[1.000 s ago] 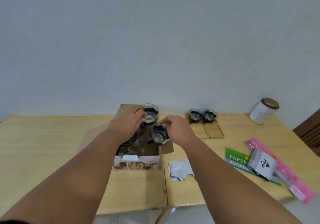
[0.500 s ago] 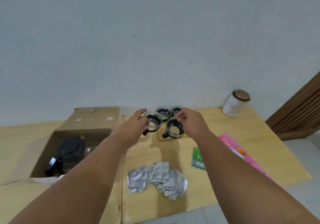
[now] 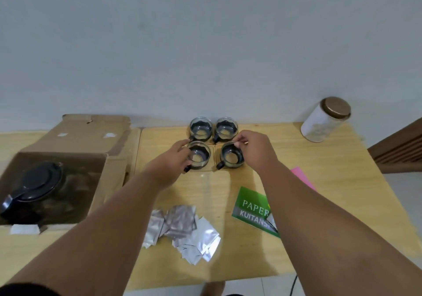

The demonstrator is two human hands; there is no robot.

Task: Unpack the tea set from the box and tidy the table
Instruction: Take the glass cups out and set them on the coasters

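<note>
We see four glass cups in a two-by-two block near the table's [image 3: 319, 158] far edge, about midway along it. The two back cups [image 3: 201, 129] [image 3: 226, 128] stand upright side by side, untouched. Our left hand [image 3: 169, 165] pinches the rim of the front left cup [image 3: 198, 156] between thumb and fingers, and our right hand [image 3: 253, 147] pinches the rim of the front right cup [image 3: 231, 156] the same way. Both front cups look seated on thin wooden coasters, though we cannot tell whether they rest fully or hang just above.

The open box [image 3: 68, 158] sits at the table's left end, flaps spread, with a black-lidded teapot [image 3: 34, 186] inside it. A loose heap of foil sachets [image 3: 182, 229] lies near the front edge, between our forearms. A green pad [image 3: 251, 206] printed "PAPER" lies by the right forearm, partly hidden by it, and a pink sheet [image 3: 301, 177] shows beyond that arm. A white canister [image 3: 324, 119] with a brown lid stands at the far right corner
</note>
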